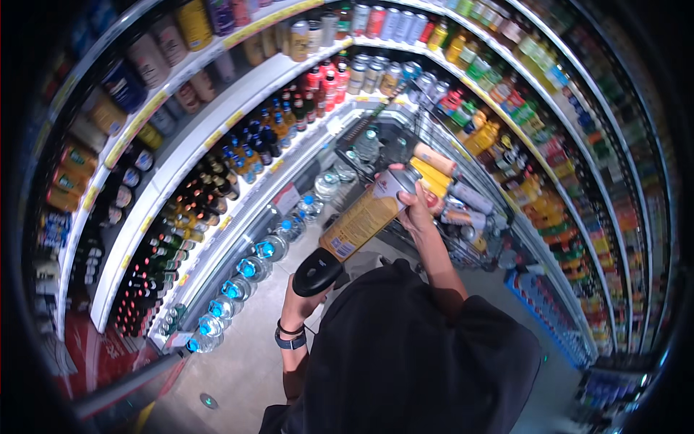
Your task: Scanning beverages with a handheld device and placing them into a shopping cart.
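Note:
My left hand (301, 305), with a dark watch and band at the wrist, grips a black handheld barcode scanner (315, 272). Its head is close to the lower end of a large gold and white can (364, 216), which bears print and a printed code. Near its silver top, my right hand (415, 206) holds that can tilted. Just beyond, a wire shopping cart (461, 255) contains a yellow can (429, 174), a pale pink can (435, 157), several other cans and clear bottles (367, 144). The scanner's handle is mostly hidden in my left hand.
Stocked drink shelves (260, 173) curve around the left, far side and right. Large water bottles with blue caps (248, 268) line the floor along the left shelf base. Blue-wrapped bottle packs (547, 312) stand at the right. Pale floor tiles (238, 374) show at lower left.

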Tool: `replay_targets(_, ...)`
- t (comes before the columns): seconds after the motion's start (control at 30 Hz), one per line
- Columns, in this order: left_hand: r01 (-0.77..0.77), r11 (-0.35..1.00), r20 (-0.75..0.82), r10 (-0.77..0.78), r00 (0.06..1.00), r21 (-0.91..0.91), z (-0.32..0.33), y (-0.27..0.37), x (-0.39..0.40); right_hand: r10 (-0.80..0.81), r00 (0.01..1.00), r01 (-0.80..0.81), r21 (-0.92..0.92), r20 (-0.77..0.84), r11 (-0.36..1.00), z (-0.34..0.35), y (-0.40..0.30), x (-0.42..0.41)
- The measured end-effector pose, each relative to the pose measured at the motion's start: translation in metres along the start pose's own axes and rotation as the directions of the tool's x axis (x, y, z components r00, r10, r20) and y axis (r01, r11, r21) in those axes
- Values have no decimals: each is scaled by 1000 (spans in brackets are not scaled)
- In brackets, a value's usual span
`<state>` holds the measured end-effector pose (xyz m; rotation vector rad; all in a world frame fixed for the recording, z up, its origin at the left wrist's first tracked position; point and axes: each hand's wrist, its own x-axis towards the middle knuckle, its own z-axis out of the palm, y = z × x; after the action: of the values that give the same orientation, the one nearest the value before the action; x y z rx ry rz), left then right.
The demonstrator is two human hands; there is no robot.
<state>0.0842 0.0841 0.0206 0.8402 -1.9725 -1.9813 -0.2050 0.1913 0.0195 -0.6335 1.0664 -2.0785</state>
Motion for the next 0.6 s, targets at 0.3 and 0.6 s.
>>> replay_targets(0.3, 64, 960, 136, -27, 990, -273, 66, 4, 6, -160, 938, 219, 170, -307, 961, -85, -36, -64)
replay_targets(0.6, 175, 983, 198, -160, 967, -56, 164, 19, 54, -148, 528, 539, 195, -836, 819, -252, -118, -174)
